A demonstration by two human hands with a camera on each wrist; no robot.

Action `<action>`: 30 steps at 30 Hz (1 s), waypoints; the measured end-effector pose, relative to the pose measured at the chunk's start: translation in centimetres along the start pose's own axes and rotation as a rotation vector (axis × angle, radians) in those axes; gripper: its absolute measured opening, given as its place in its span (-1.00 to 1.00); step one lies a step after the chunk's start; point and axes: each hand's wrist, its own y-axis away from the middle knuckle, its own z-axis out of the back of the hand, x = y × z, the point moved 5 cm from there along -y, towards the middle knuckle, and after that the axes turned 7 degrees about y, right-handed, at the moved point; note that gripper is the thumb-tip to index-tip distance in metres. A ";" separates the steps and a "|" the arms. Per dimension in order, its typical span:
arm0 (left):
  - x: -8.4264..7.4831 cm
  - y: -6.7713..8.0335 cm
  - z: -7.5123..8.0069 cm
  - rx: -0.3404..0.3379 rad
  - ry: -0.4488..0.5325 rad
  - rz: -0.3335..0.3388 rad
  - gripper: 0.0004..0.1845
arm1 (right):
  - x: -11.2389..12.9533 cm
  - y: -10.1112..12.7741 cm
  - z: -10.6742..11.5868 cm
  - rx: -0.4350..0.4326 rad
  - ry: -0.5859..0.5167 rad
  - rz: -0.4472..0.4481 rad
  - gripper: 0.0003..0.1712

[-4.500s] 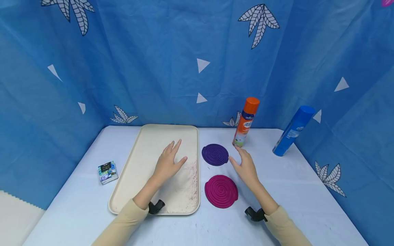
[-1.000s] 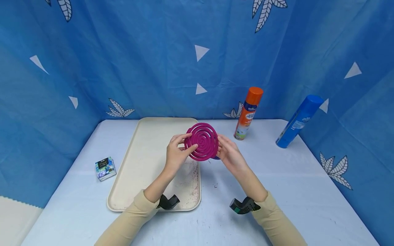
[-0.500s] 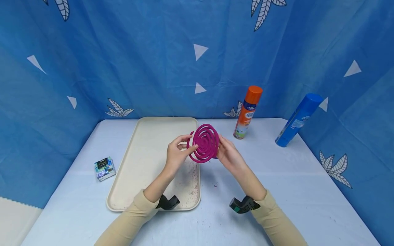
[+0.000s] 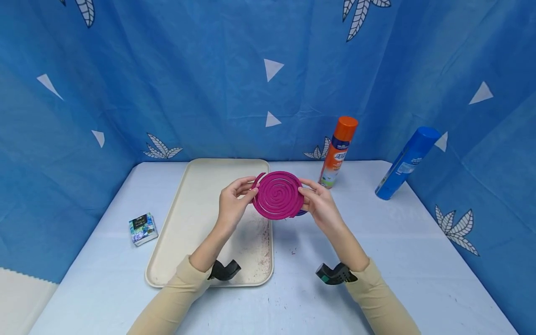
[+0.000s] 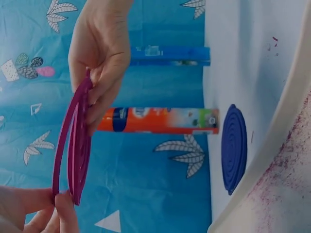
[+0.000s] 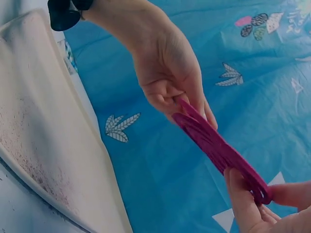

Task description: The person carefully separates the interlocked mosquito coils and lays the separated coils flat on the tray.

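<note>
A magenta mosquito coil (image 4: pixel 278 195) is held up over the right edge of the cream tray (image 4: pixel 201 260). My left hand (image 4: pixel 232 202) pinches its left side, where the coil's outer end stands slightly off the spiral. At the opposite rim, my right hand (image 4: pixel 321 204) grips with thumb in front and fingers behind. Seen almost edge-on in the left wrist view, the outer strand of the coil (image 5: pixel 80 141) is spread from the rest. A purple coil (image 5: pixel 234 149) lies flat on the table, mostly hidden behind the magenta one in the head view.
An orange spray can (image 4: pixel 337 151) stands at the back of the white table (image 4: pixel 402 270). To its right is a blue spray can (image 4: pixel 406 163). A small patterned box (image 4: pixel 143 229) lies left of the tray. Blue curtain (image 4: pixel 209 83) encloses the back and sides.
The magenta coil was picked up off the table by both hands. Over the last half second it turned to face the camera more flatly, and the hands moved slightly apart.
</note>
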 end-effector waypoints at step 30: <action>0.5 -1.0 1.6 -0.074 0.262 0.184 -0.64 | 0.1 -0.2 1.2 -0.024 -0.220 -0.124 -0.65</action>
